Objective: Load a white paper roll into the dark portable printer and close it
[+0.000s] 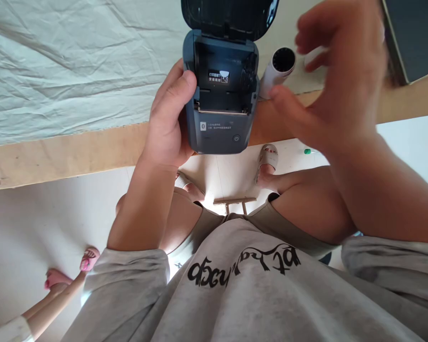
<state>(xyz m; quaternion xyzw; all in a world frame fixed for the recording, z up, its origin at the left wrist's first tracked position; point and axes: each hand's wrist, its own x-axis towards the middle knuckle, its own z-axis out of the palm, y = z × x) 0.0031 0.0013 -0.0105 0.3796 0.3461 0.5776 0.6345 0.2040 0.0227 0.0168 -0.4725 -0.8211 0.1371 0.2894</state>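
Note:
My left hand (169, 118) grips the left side of a small dark blue label printer (219, 95), thumb on its upper edge. The printer's lid (228, 14) stands open and its paper bay looks empty, with a sticker inside. My right hand (338, 71) hovers to the right of the printer, blurred by motion, fingers curled and apart, with nothing visible in them. Just behind it a white paper roll (278, 69) with a dark core lies on the table beside the printer.
The wooden table (74, 152) is covered by a pale wrinkled cloth (74, 66). A dark flat object (413, 38) lies at the far right. Another person's feet in pink sandals (89, 259) stand at the lower left on the floor.

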